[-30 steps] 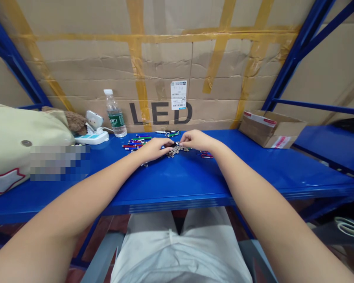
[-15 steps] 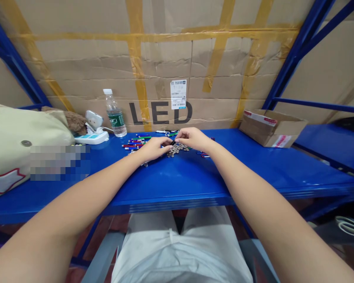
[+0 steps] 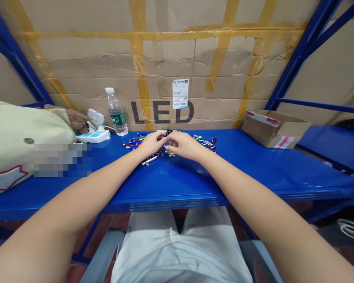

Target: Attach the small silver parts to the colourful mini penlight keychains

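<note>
My left hand (image 3: 151,144) and my right hand (image 3: 183,145) meet over the back middle of the blue table. Their fingers are closed together round a small black piece (image 3: 167,133), mostly hidden, whose kind I cannot make out. Below the right hand lies a pile of small round silver discs (image 3: 170,153), partly covered. Several slim coloured pen-like sticks (image 3: 131,144) lie to the left of my left hand, and a silver one (image 3: 150,159) is nearer to me. Right of my right hand are more shiny coloured pieces with metal clips (image 3: 207,144).
A water bottle (image 3: 117,114) stands at the back left, beside a white power strip (image 3: 93,136) and a pale bag (image 3: 26,125). An open cardboard box (image 3: 271,131) sits at the back right. Behind the blue table (image 3: 177,181) rises a large taped cardboard sheet (image 3: 106,67).
My right hand has moved left and down over the discs, its fingers now against my left hand's. The left hand has shifted slightly back. The view has swung a little.
</note>
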